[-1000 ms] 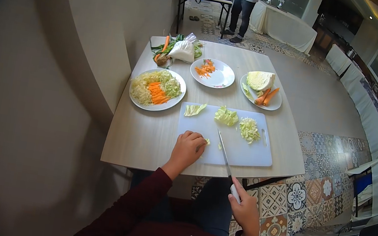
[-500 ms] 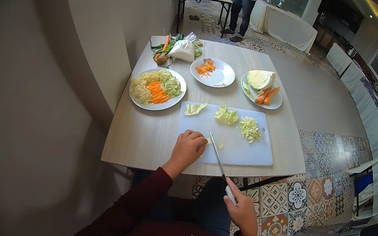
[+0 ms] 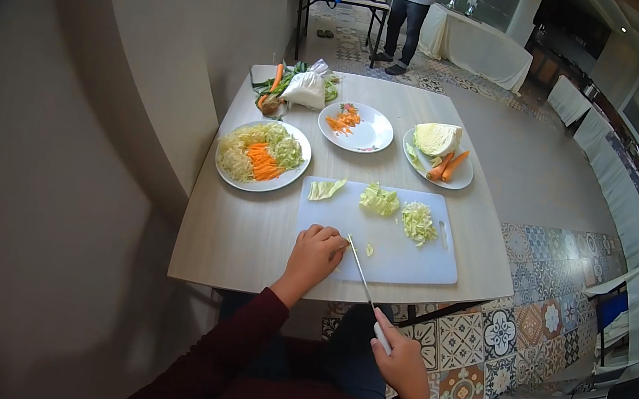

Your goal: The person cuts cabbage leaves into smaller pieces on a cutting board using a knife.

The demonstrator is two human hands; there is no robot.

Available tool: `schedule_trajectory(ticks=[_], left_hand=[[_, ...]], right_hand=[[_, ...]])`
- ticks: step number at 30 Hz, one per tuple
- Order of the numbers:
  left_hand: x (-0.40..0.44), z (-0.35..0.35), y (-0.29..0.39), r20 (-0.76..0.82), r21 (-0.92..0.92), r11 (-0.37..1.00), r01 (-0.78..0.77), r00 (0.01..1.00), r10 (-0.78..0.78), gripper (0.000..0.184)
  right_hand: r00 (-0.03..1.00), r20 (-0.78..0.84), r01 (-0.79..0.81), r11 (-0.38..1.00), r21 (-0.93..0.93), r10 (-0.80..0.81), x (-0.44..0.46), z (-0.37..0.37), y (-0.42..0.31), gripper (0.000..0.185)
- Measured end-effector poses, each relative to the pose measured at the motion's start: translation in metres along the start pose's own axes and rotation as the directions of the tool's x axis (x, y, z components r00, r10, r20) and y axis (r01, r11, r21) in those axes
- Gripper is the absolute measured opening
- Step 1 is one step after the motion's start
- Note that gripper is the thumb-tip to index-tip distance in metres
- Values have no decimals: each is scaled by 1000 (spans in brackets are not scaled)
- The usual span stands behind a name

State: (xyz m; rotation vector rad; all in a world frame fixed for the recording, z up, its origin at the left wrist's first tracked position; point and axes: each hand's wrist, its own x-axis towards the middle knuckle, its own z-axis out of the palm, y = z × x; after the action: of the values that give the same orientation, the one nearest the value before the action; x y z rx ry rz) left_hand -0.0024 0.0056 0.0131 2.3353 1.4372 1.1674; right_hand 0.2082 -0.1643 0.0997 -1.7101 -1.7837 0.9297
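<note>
My right hand (image 3: 403,369) grips a knife (image 3: 362,273) by its pale handle, the blade slanting up and left over the white cutting board (image 3: 417,269). Its tip lies right beside the fingertips of my left hand (image 3: 315,256). Those fingers are curled down on the board's left side, pressing a small piece of cabbage that they mostly hide. A shred of cabbage (image 3: 369,250) lies just right of the blade. Along the board's far half are a flat cabbage leaf piece (image 3: 327,190), a stack of leaf pieces (image 3: 379,200) and a heap of shredded cabbage (image 3: 419,224).
Beyond the board stand a plate of shredded vegetables (image 3: 289,180), a plate (image 3: 374,143) with carrot bits, and a plate (image 3: 460,182) with cut cabbage and carrots. A white bag (image 3: 306,90) rests by greens at the back left. Another person (image 3: 410,5) stands farther off.
The knife has shifted slightly left, closer to my left fingertips, and the small cabbage piece there is now mostly hidden. The whole view has tilted a little.
</note>
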Motion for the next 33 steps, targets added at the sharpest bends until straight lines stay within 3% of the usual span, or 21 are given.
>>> schedule_trajectory(ticks=[4,7,10,16,22,25,33], left_hand=[[0,-2,1,-9,-4,1000,-11,1000,11,12],[1,0,0,-34,4,1000,-31,999,31,9],[0,0,0,-29,-6,1000,-22,999,22,10],[-2,2,-1,-19,-29,1000,2,1000,-3,12],[-3,1,-1,-33,-8,999,36,999,-36,16],[-2,0,2,-44,-6,1000,29,999,-29,18],[23,-4,24,-32,-69,996,50,998,-53,37]], right_hand=[[999,25,-24,999,-22,25,0,3,-3,55],[996,-18,85,996,-32,-86,8,15,9,57],[999,1,38,999,-31,-38,17,12,3,56],[987,-83,132,990,-56,-136,29,19,19,57],[998,-43,21,955,-296,-35,13,-11,15,61],[982,-135,81,940,-332,-132,6,-15,29,61],[963,-172,109,881,-461,-209,1,-19,30,65]])
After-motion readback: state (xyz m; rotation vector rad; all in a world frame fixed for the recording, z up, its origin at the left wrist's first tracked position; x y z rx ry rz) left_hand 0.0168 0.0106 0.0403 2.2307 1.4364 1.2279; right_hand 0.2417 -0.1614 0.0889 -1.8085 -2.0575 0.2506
